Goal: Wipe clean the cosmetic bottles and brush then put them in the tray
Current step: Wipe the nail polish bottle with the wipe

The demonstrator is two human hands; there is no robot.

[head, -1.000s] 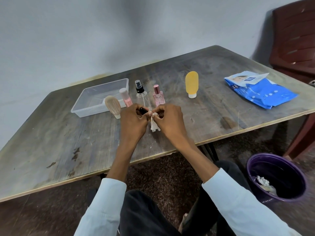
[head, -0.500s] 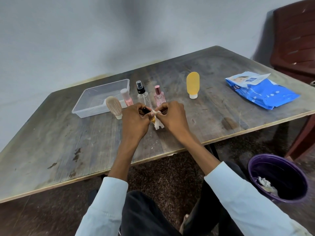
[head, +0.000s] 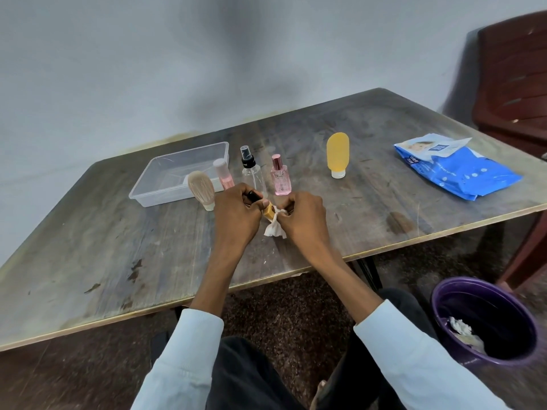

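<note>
A worn wooden table (head: 88, 261) fills the middle of the frame, a dark red chair (head: 515, 84) at the upper right and a purple bin (head: 444, 309) holding crumpled white wipes at the lower right. On the table's right side lies a blue wipes pack (head: 461, 170); its white flap carries print too small to read. Left of centre sits the clear plastic tray (head: 148, 190), with nothing visible inside it. Along its right side stand a tan brush (head: 201, 184), a pink-capped tube (head: 222, 173) touching the tray wall, a clear spray bottle (head: 251, 170) with a black pump, and a pink perfume bottle (head: 279, 179) whose label is not legible. A yellow bottle (head: 337, 155) stands cap-down further right, well apart.

Just below that row, the two hands meet at frame centre. The left hand (head: 236, 217) curls round a small amber bottle (head: 268, 212) with a black cap (head: 253, 196) poking above the knuckles. The right hand (head: 305, 220) pinches a white wipe (head: 273, 229) against the bottle's exposed end, the wipe's tail hanging below.
</note>
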